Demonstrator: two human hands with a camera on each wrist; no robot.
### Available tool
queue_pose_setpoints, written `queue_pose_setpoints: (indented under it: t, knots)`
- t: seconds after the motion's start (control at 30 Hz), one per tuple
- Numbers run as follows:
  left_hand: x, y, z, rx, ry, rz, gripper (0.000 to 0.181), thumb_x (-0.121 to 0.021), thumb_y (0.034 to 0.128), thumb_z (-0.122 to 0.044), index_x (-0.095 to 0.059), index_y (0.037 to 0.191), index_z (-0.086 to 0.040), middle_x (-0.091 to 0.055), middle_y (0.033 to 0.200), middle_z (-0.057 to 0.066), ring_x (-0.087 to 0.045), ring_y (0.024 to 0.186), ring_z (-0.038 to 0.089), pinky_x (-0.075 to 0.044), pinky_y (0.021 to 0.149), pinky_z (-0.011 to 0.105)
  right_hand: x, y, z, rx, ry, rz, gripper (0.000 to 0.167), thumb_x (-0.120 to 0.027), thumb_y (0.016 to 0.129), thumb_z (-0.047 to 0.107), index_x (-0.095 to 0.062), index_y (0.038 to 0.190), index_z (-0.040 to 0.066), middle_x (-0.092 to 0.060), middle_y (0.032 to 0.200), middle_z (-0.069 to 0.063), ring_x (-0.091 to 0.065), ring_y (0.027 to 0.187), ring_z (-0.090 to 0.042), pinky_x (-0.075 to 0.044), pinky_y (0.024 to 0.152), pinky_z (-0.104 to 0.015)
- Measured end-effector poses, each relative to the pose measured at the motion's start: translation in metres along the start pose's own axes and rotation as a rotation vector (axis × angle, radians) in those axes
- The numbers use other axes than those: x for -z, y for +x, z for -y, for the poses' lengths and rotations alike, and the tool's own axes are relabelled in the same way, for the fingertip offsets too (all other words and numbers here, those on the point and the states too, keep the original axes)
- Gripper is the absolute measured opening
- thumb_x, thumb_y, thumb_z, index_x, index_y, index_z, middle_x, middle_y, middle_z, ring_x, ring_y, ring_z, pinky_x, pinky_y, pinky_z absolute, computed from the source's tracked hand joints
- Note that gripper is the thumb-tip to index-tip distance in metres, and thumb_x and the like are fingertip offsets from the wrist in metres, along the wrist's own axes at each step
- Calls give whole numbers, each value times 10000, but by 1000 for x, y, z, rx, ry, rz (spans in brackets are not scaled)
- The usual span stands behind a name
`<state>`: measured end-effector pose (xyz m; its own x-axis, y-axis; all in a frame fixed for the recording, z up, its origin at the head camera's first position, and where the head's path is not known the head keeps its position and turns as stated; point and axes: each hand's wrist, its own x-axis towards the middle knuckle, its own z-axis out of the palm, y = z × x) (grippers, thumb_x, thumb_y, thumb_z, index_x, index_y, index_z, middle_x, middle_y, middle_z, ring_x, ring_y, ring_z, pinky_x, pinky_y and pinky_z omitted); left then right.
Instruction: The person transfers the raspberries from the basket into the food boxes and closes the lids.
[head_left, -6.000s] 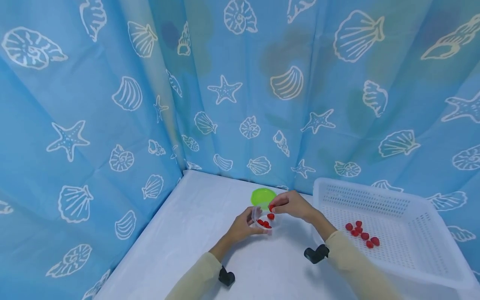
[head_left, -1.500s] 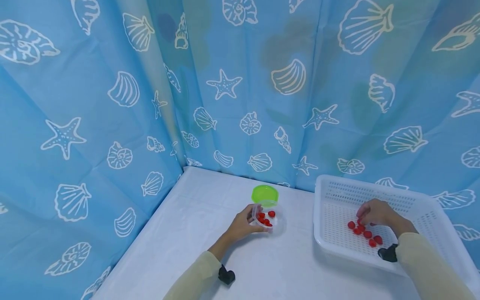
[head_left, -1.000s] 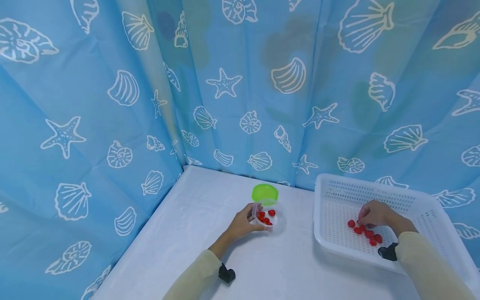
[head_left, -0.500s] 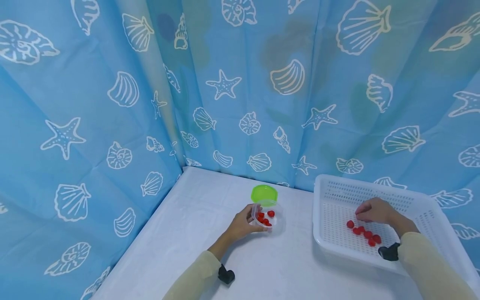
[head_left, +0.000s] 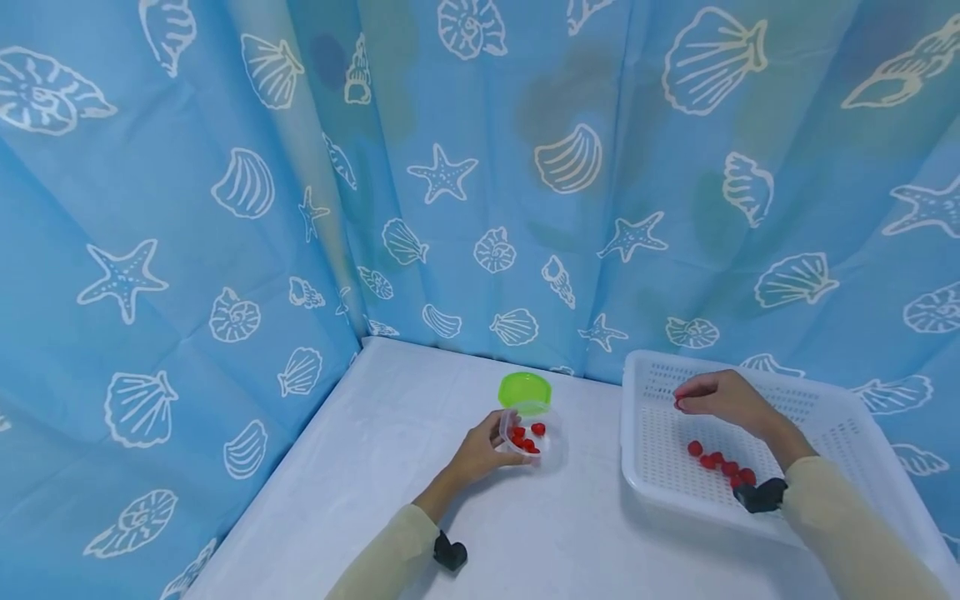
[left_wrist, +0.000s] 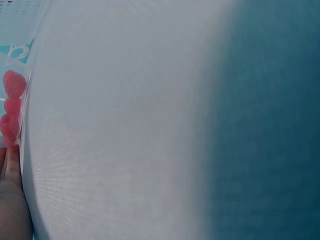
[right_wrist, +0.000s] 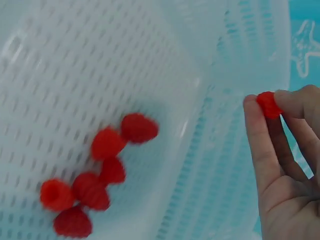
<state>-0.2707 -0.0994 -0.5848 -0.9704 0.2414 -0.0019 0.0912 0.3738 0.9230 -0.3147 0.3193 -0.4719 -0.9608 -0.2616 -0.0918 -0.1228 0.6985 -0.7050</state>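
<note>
My left hand (head_left: 478,452) grips a small clear plastic tub (head_left: 551,427) by its side, on the white table. Several red raspberries (head_left: 538,429) lie inside the tub; the left wrist view shows some raspberries (left_wrist: 14,84) through its wall. Over the white perforated basket (head_left: 632,433), my right hand (head_left: 731,402) pinches one raspberry (right_wrist: 269,104) between thumb and fingertips. Below it, several more raspberries (right_wrist: 106,144) lie loosely grouped on the basket floor. In the left wrist view only part of the left hand (left_wrist: 12,205) shows at the edge.
A bright green lid (head_left: 524,388) lies on the table (head_left: 420,392) just behind the tub. The basket stands at the right, its high wall between the raspberries and the tub. A blue curtain (head_left: 480,200) with white shell prints hangs behind the table and along its left side.
My right hand was at the tub with a raspberry, then went into the basket. It now has another raspberry, raised and moved left. My left hand has stayed on the tub.
</note>
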Motion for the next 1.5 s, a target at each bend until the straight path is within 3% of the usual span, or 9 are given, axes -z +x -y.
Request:
queue_pose_setpoints:
  t: [0.43, 0.83, 1.13, 1.27, 1.5]
  knots:
    - [1, 1, 0, -4, -10, 3, 805, -874, 707, -370, -451, 1388, -292, -527, 1353, -114, -457, 1326, 163, -504, 946, 331, -12, 15, 63, 106, 128, -11, 408, -747, 873, 272, -662, 1212, 62, -672, 1148, -133, -629, 1056, -305, -545, 884, -409]
    - [1, 1, 0, 14, 2, -19, 816, -878, 699, -375, -449, 1388, -298, -532, 1359, -100, -456, 1330, 183, -499, 957, 354, -55, 41, 128, 225, 267, 39, 371, -769, 851, 289, -691, 1160, 99, -686, 1111, -74, -642, 1039, -257, -532, 907, -422]
    - [-2, -1, 0, 7, -19, -4, 867, -881, 687, -400, -434, 1421, -282, -519, 1374, -135, -440, 1338, 142, -471, 989, 336, -103, 45, 136, 191, 376, 160, 281, -743, 878, 245, -713, 1128, 119, -680, 1110, -74, -649, 1020, -244, -531, 908, -408]
    - [-2, 0, 1, 2, -14, -1, 901, -884, 671, -422, -423, 1435, -297, -510, 1363, -183, -434, 1330, 88, -464, 989, 301, -120, 43, 135, 185, 374, 167, 271, -740, 879, 225, -716, 1126, 114, -669, 1108, -77, -637, 1019, -249, -545, 884, -375]
    - [-1, 0, 1, 3, 2, -17, 877, -882, 671, -425, -424, 1413, -337, -496, 1393, -145, -430, 1347, 154, -487, 970, 345, -140, 45, 132, 140, 390, 200, 297, -754, 866, 243, -711, 1127, 108, -667, 1095, -56, -626, 1016, -238, -550, 875, -369]
